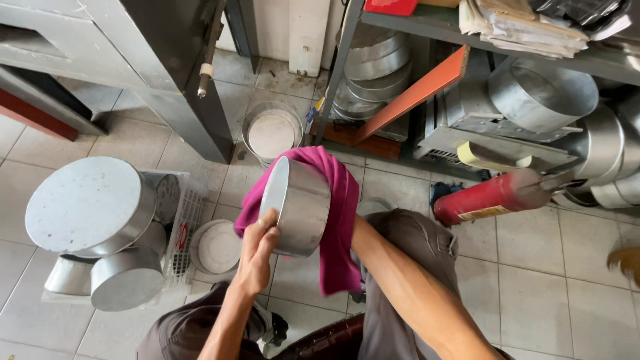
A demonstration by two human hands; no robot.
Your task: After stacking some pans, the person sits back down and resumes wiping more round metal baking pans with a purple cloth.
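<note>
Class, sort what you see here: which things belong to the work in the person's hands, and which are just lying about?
In hand:
- round metal pan, held by the left hand
- pink cloth draped around the pan; the right hand is hidden behind it

Lying about:
- stacked pans on the floor
- white basket
- red fire extinguisher
- pans on the shelf
- papers

Seen from above, the person's two forearms are bare — no sleeves, watch, rings or gloves show on either. The left hand (257, 250) has its fingers (267, 223) uncovered, nails short. The right hand is hidden from view. Both legs wear grey-brown trousers (413, 247) of soft, creased fabric — a stitched seam runs along the right thigh.
</note>
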